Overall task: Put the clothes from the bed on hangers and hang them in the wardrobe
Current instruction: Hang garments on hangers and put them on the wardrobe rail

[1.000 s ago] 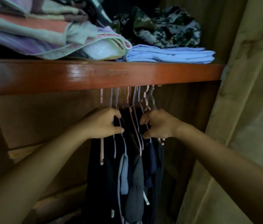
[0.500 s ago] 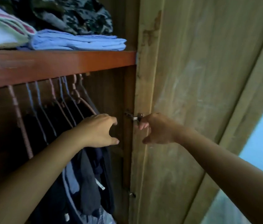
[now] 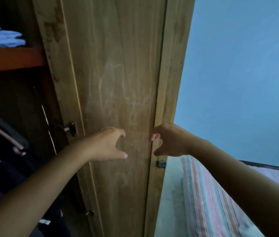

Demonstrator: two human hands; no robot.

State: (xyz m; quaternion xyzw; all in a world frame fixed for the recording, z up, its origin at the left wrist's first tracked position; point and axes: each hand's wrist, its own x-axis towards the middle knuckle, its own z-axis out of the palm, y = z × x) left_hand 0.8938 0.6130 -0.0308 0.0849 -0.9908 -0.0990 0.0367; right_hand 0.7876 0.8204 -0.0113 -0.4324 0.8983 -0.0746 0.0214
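My left hand (image 3: 109, 144) floats in front of the wooden wardrobe door (image 3: 114, 74), fingers loosely curled, holding nothing. My right hand (image 3: 167, 141) is level with it at the door's right edge, also loosely curled and empty. Whether its fingertips touch the edge I cannot tell. Dark clothes (image 3: 3, 165) hang on pink and pale hangers (image 3: 1, 132) inside the wardrobe at the far left. The bed (image 3: 212, 194), with a striped sheet, lies at the lower right. No clothes show on the visible part of it.
An orange-brown shelf (image 3: 12, 59) at the upper left carries folded pale-blue cloth (image 3: 1, 38). A metal latch (image 3: 72, 129) sits on the door's left stile. A blue wall (image 3: 241, 74) fills the upper right.
The view has swung right, from the hanging clothes to the door and the bed. Both hands have left the hangers and moved right with the view, keeping the same curled pose.
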